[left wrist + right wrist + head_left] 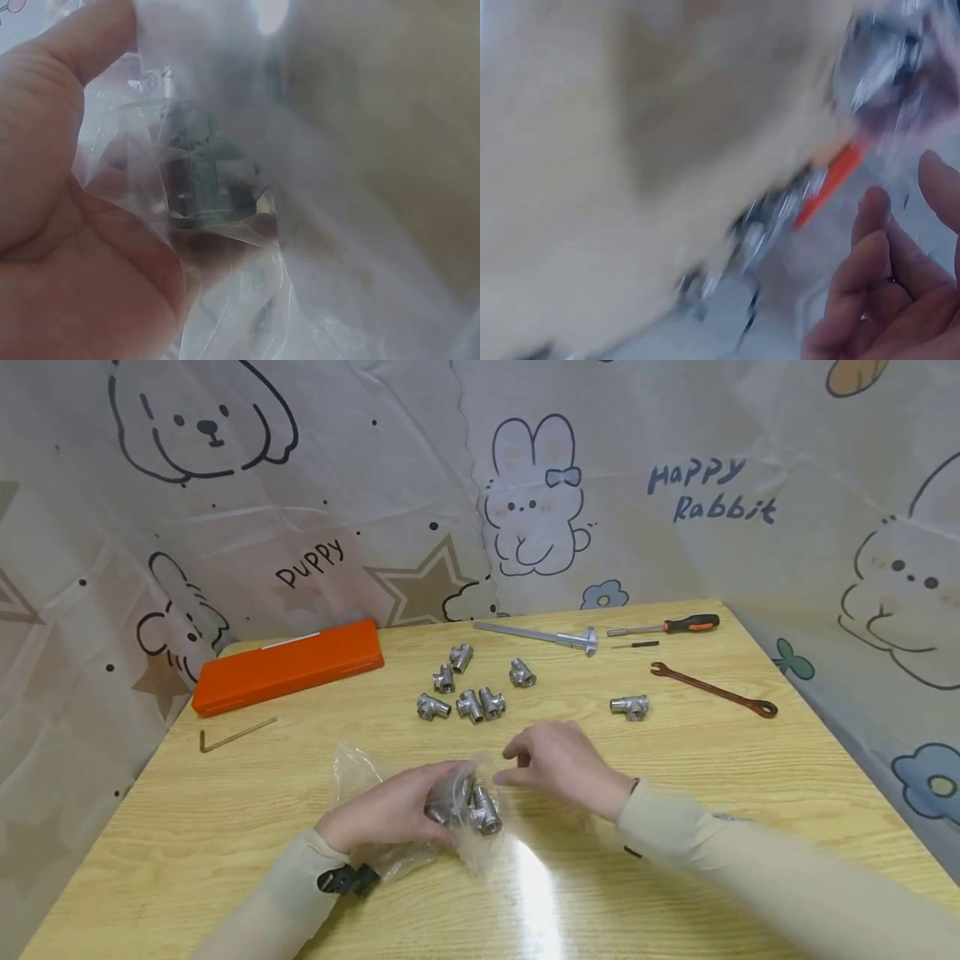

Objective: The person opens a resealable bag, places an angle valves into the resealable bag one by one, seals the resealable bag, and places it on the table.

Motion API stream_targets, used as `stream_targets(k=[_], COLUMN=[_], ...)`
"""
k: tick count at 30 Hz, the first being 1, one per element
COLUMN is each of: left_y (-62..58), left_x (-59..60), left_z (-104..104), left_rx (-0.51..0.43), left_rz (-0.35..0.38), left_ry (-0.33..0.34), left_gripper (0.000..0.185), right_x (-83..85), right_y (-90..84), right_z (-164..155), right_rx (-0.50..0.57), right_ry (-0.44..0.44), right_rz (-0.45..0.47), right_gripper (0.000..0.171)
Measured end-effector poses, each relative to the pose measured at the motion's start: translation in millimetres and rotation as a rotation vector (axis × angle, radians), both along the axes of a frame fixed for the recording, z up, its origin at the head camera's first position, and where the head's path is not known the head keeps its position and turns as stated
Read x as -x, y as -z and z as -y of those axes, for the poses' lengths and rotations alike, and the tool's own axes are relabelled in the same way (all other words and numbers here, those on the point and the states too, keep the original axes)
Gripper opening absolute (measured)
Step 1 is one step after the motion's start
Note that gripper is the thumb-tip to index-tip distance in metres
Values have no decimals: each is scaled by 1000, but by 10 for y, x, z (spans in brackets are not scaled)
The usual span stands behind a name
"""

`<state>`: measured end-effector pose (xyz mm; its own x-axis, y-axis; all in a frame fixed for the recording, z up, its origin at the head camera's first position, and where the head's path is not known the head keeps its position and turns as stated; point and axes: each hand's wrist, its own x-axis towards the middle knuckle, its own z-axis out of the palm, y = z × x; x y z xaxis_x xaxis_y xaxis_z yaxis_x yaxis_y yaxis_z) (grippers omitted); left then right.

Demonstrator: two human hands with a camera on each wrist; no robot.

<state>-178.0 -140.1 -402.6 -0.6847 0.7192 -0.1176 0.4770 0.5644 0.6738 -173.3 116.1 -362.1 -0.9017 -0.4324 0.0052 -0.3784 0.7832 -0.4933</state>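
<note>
The left hand (390,814) lies low on the bench (675,860), its fingers curled round a clear plastic bag (457,847) with metal fittings (474,806) inside; the fittings sit at the fingertips, toward 3 o'clock of the palm. Just beside them, at 2 o'clock, the right hand (562,764) hovers with fingers loosely apart and holding nothing. At 12 o'clock lies a cluster of loose tee fittings (468,689), with one fitting (630,705) apart at 2 o'clock.

Head view overhead; wrist views close-up.
</note>
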Motion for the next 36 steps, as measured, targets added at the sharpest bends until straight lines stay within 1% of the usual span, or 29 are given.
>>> stream_targets(k=[2, 4, 5, 7, 9, 11, 13, 14, 15, 17, 19, 21, 22, 24, 26, 28, 30, 32, 36], left_y=[-2, -4, -5, -5, -4, 4, 12, 20, 23, 30, 27, 16, 10, -2, -11, -13, -9, -4, 3], left_x=[5, 11, 14, 16, 17, 12, 3, -1, -5, -10, -13, -15, -16, -16, -17, -17, -18, -18, -12], left_z=[-5, -8, -8, -5, -3, 3, 4, 3, 2, -4, -10, -14, -13, -8, -3, 1, 2, 0, -7], left_rx=[10, 14, 19, 24, 23, 21, 14, 10, 9, 5, 4, 3, 3, 5, 5, 8, 10, 4, -5], left_rz=[3, 7, 5, 1, 3, 9, 20, 26, 29, 34, 33, 32, 31, 30, 33, 34, 29, 27, 24], left_ry=[-4, -6, -7, -10, -13, -15, -17, -16, -16, -15, -12, -10, -11, -13, -16, -19, -22, -24, -25], left_gripper=[98, 98, 99, 99, 99, 100, 99, 99, 99, 99, 99, 99, 99, 99, 99, 99, 99, 99, 99], right_x=[100, 242, 327, 512, 702, 863, 990, 1038, 1073, 1110, 1114, 1103, 1094, 1083, 1086, 1086, 1092, 1094, 1092], right_y=[-103, -194, -236, -299, -315, -308, -276, -258, -242, -215, -183, -142, -121, -69, -7, 32, 58, 65, 60], right_z=[-228, -484, -614, -862, -1079, -1250, -1388, -1443, -1492, -1571, -1627, -1655, -1660, -1664, -1671, -1678, -1691, -1704, -1751], right_rx=[-35, -105, -156, -279, -375, -429, -440, -437, -430, -410, -398, -388, -381, -379, -383, -383, -379, -369, -359], right_ry=[55, 111, 140, 198, 220, 177, 77, 17, -40, -114, -159, -206, -226, -263, -278, -274, -266, -258, -244], right_rz=[30, 44, 54, 69, 90, 119, 155, 172, 196, 258, 299, 295, 282, 229, 178, 154, 150, 166, 187], right_gripper=[35, 33, 34, 41, 44, 36, 19, 20, 32, 60, 80, 89, 91, 90, 88, 78, 67, 59, 59])
